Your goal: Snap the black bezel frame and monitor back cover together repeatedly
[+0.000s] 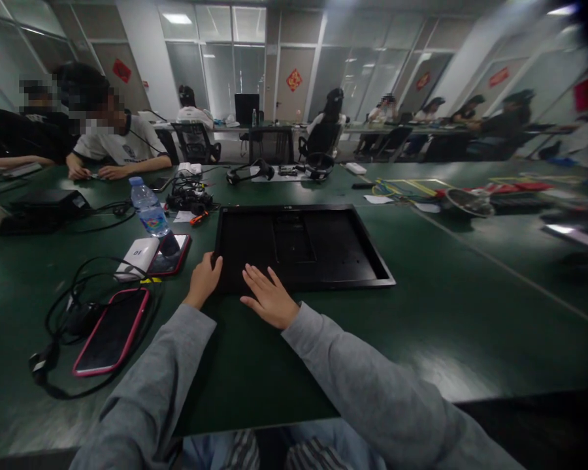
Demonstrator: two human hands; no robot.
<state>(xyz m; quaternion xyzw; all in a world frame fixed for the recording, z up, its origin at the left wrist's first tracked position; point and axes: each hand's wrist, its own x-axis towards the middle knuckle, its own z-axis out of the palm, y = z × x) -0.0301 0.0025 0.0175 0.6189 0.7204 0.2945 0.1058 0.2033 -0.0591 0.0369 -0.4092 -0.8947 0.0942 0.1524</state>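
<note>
A black monitor back panel (318, 245) lies flat on the green table (445, 313) in front of me. My left hand (204, 279) curls round the panel's near left corner and grips it. My right hand (267, 297) rests flat on the panel's near edge, fingers stretched out and apart, holding nothing. Both arms wear grey sleeves.
To the left lie a red-cased phone (112, 331) among black cables, a second phone (171, 254), a white power bank (137, 256) and a water bottle (149, 209). Headsets and tools (191, 196) sit further back. People sit at the far left and at rear desks.
</note>
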